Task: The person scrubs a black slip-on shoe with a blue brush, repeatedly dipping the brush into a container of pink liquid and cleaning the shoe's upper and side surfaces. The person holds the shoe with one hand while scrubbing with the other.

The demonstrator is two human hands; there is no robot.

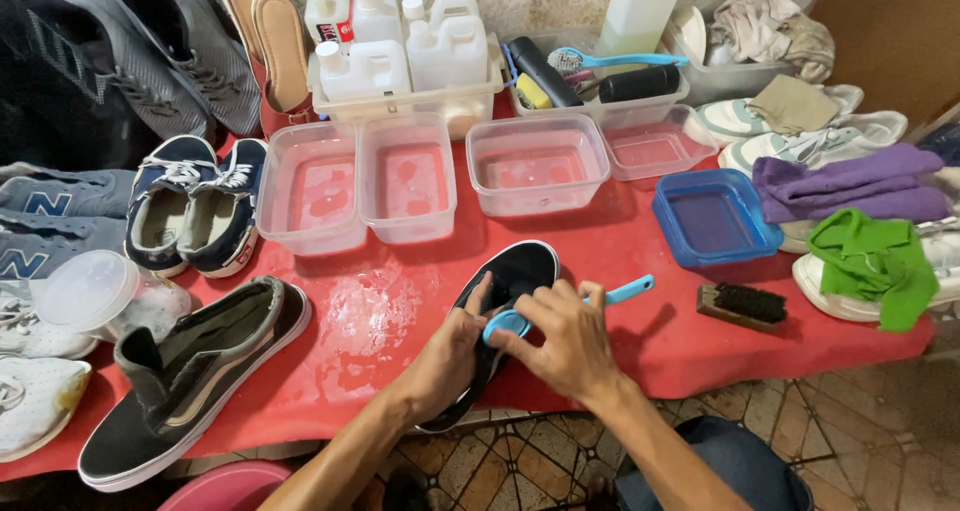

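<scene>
Four clear tubs (410, 186) stand behind the black shoe (505, 291) gripped by left hand (450, 361), right hand (565, 341) clasping blue brush (625, 291).

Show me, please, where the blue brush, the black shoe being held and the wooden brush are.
blue brush (628, 292), head view, on its handle.
black shoe (520, 267), head view, on its upper toe end.
wooden brush (743, 306), head view, on its dark bristles.

Worktop (620, 341) under a wet red cover. Four clear plastic tubs (538, 163) holding shallow water; one blue tub (715, 219) to their right. Wooden brush with dark bristles (742, 305) near the front edge. Purple cloth (850, 183) and green cloth (875, 263) lying on white sneakers. Navy sneaker pair (192, 206) at left; grey-and-black high-top (190, 381) in front. White bottles in a crate (400, 56) at the back.
</scene>
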